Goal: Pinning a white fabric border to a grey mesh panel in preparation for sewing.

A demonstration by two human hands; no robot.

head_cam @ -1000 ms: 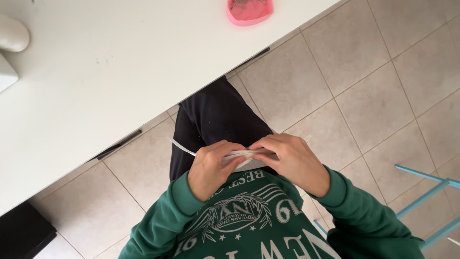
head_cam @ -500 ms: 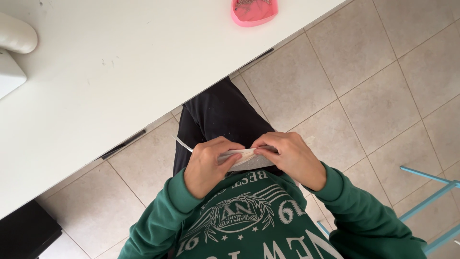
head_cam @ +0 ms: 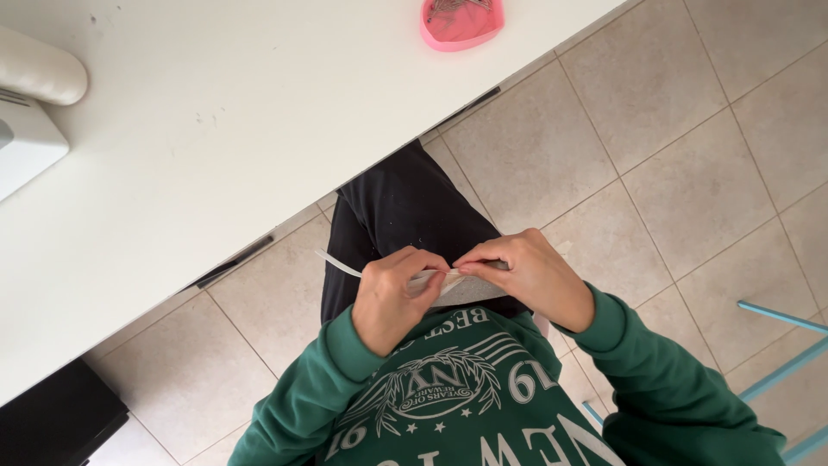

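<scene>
- The tiled floor (head_cam: 690, 155) takes up the right half of what you see — pale square tiles with thin dark joints, running under the table and under your knees.
- One white table (head_cam: 224, 147) crosses the upper left at a slant; its edge sits just past your knees, so you are working below it, in your lap, rather than on the top.
- Your green sweatshirt (head_cam: 448, 406) fills the bottom, both sleeves angled inward, which brings your two hands together over your dark trousers (head_cam: 405, 216).
- One white appliance (head_cam: 26, 129) is cut off at the left edge of the table; what it is, you cannot tell from here.
- One dark block (head_cam: 52, 423) sits on the floor at the lower left, partly under the table.
- Your left hand (head_cam: 392, 298) is curled shut, pinching the near end of the grey cloth (head_cam: 466, 289).
- Your right hand (head_cam: 526, 276) pinches the same cloth's upper edge, its fingertips touching those of the left — both hands are clamped on it, pulling it flat between them.
- One pink dish (head_cam: 461, 22) rests near the table's far edge, well apart from your hands; small pale bits lie in it, too small to count.
- One thin white strip (head_cam: 338, 264) sticks out past your left hand, seemingly attached to the cloth.
</scene>
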